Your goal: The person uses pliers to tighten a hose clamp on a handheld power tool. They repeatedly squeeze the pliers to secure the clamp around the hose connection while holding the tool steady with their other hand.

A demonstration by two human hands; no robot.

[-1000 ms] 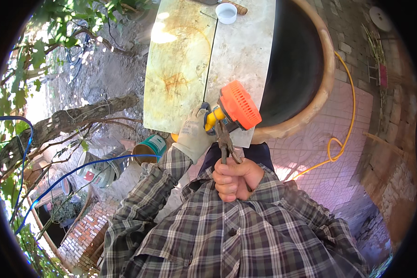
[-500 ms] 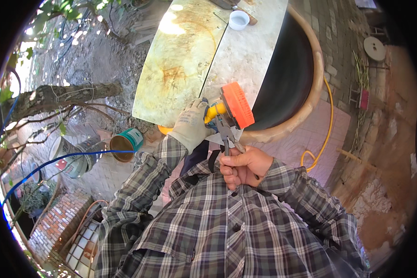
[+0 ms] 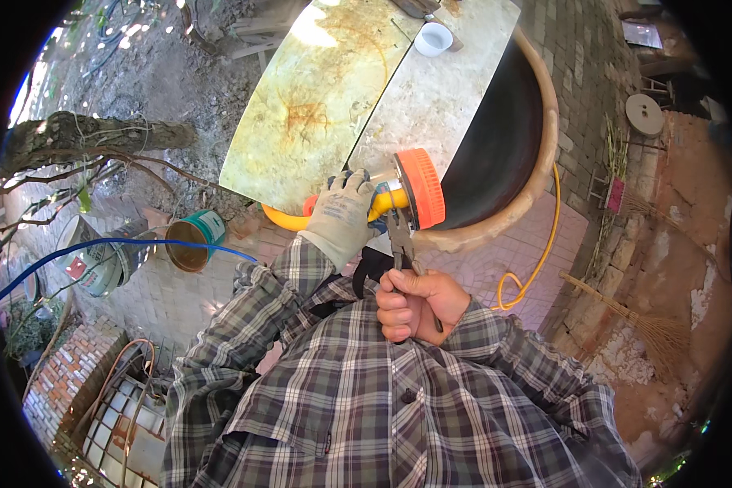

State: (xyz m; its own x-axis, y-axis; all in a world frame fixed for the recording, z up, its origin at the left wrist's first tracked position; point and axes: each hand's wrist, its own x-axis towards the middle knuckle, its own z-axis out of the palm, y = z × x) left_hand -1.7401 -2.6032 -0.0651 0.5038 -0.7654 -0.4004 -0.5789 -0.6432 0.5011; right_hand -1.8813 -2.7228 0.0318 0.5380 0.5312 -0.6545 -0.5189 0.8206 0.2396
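A pale work glove covers my left hand (image 3: pixel 340 211), which is wrapped round an orange-and-yellow fitting with a clear section. The ribbed orange round head (image 3: pixel 428 189) of this fitting points to the right, over the edge of the boards. A yellow hose (image 3: pixel 285 218) comes out on the left side of the glove. In my bare right hand (image 3: pixel 419 305) are metal pliers (image 3: pixel 401 237). Their jaws meet the yellow neck (image 3: pixel 392 202) below the orange head, apparently at a clamp; exactly what they bite is too small to tell.
Stained pale boards (image 3: pixel 301 114) lie partly over a large dark-bellied vat (image 3: pixel 551 122). A white cup (image 3: pixel 433 39) stands at their far end. Left are a green bucket (image 3: pixel 211 226), a blue hose (image 3: pixel 98 244) and a tree trunk (image 3: pixel 98 138); right, a yellow hose (image 3: pixel 551 252) and a broom (image 3: pixel 659 333).
The orange head has swung from tilted to nearly level, facing right. More yellow hose shows left of the glove. Both hands keep their holds, and the whole view has shifted a little.
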